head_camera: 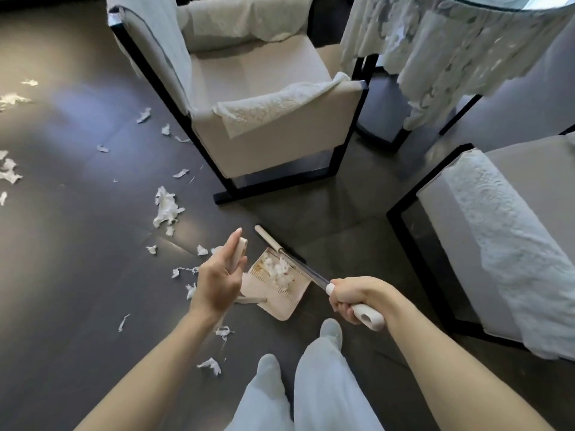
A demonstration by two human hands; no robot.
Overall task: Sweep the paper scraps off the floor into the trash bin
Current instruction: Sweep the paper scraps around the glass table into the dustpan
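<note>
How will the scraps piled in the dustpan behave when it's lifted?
Probably very light and floppy: the paper scraps look thin, torn and crumpled. They sit loose in the open dustpan, so a tilt or draught may spill them.

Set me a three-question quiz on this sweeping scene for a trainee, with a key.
1. True or false: the dustpan already holds some paper scraps.
2. Where do most of the loose scraps on the floor lie? A) to the person's left of the dustpan B) on the armchair seat C) between the two armchairs
3. Which hand grips the white handle of the metal pole?

Key: 1 true; 2 A; 3 the right hand. The left hand holds a separate pale handle.
</note>
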